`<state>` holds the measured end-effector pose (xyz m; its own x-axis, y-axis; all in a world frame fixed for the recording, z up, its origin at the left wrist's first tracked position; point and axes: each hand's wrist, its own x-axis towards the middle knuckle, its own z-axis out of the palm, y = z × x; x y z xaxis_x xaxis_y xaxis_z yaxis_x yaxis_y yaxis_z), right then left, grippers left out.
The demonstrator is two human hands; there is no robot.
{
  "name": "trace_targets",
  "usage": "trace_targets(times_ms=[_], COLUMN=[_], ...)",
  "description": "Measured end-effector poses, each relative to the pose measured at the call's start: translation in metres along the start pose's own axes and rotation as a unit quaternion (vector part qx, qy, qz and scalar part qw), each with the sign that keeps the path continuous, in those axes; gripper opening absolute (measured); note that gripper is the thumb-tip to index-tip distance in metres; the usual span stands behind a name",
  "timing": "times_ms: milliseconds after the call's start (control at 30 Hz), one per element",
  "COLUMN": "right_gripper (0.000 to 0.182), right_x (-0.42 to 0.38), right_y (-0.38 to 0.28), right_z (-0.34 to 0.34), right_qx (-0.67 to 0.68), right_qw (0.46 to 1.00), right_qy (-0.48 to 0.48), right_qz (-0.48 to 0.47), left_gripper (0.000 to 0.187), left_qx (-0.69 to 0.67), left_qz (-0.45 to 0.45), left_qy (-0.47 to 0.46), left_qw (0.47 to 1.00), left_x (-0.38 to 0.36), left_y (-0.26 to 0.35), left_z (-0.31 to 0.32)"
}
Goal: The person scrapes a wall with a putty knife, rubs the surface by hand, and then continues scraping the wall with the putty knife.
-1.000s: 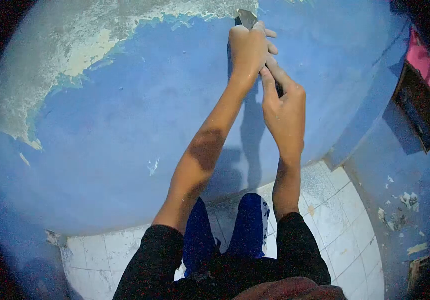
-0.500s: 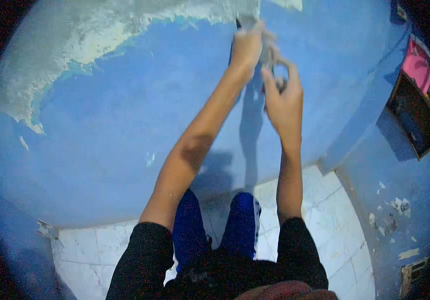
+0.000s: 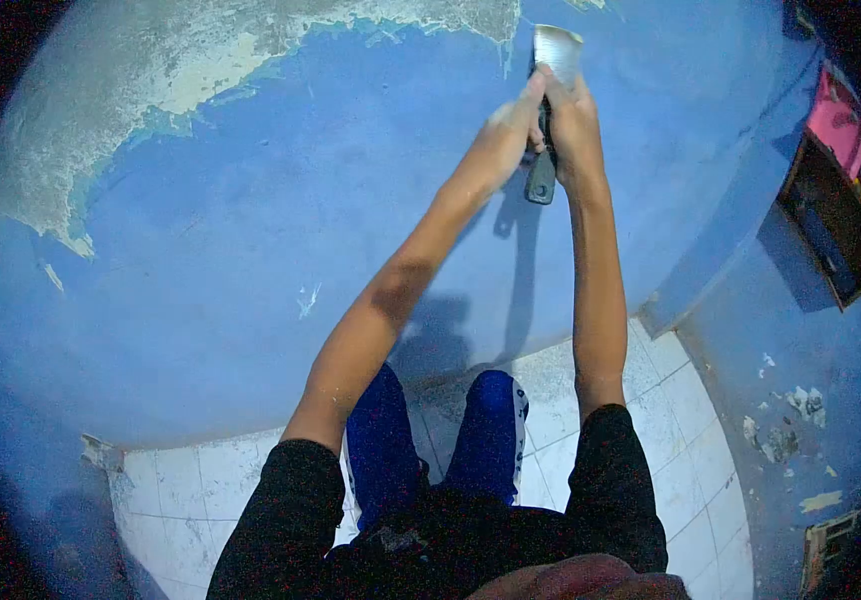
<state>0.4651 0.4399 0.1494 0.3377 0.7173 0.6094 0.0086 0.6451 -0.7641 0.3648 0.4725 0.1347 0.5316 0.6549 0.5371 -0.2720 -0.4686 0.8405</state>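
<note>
A putty knife (image 3: 557, 52) with a wide metal blade and a dark handle is held upright in front of the blue wall (image 3: 280, 230). My left hand (image 3: 508, 138) is closed on it from the left, fingertips at the base of the blade. From the right, my right hand (image 3: 577, 125) wraps around the same tool. Below both hands pokes the end of the handle, with a hole in it. Just left of the blade, the bare grey patch (image 3: 240, 60) has a ragged edge of peeled paint.
A dark wooden box shelf (image 3: 830, 225) with a pink item (image 3: 838, 125) on it hangs on the right wall. White floor tiles (image 3: 185, 490) lie below, around my legs in blue trousers (image 3: 480, 440). Chipped paint (image 3: 778, 430) marks the lower right wall.
The putty knife has shifted right, off the peeled edge, and its blade now shows face-on. My right hand, earlier with loosely curled fingers lower down, has moved up and closed on the tool.
</note>
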Motion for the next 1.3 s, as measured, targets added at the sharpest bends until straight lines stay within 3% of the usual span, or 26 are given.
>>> trace_targets(times_ms=[67, 133, 233, 433, 633, 733, 933, 1300], right_gripper=[0.027, 0.027, 0.025, 0.021, 0.020, 0.020, 0.019, 0.020], right_x=[0.006, 0.005, 0.003, 0.008, 0.014, 0.011, 0.008, 0.011], right_y=[0.008, 0.012, 0.002, -0.008, -0.007, -0.005, -0.011, -0.021], right_z=[0.009, 0.006, 0.014, 0.022, 0.021, 0.022, 0.031, 0.030], right_qx=[0.022, 0.036, 0.034, 0.029, 0.026, 0.012, 0.039, 0.054], right_qw=[1.000, 0.999, 0.999, 1.000, 1.000, 1.000, 0.998, 0.994], right_qy=[0.011, -0.010, 0.003, 0.003, 0.009, -0.001, 0.034, 0.028], right_qz=[0.018, 0.013, 0.032, 0.008, 0.009, 0.024, 0.042, 0.089], left_gripper=[0.061, 0.071, 0.068, 0.053, 0.043, 0.040, 0.037, 0.038], left_qx=[-0.034, -0.075, -0.077, -0.119, -0.201, -0.174, -0.173, -0.242], left_qz=[-0.050, -0.032, -0.091, -0.093, -0.061, -0.069, -0.063, -0.100], left_qy=[0.030, 0.053, 0.021, 0.081, 0.034, 0.066, 0.103, 0.078], left_qw=[0.998, 0.995, 0.993, 0.985, 0.977, 0.980, 0.977, 0.962], left_x=[-0.019, -0.019, -0.034, -0.040, -0.044, -0.051, -0.050, -0.047], left_y=[0.000, -0.023, -0.016, -0.019, -0.020, -0.019, -0.017, -0.009], left_z=[0.010, 0.017, 0.017, 0.023, 0.023, 0.030, 0.030, 0.034])
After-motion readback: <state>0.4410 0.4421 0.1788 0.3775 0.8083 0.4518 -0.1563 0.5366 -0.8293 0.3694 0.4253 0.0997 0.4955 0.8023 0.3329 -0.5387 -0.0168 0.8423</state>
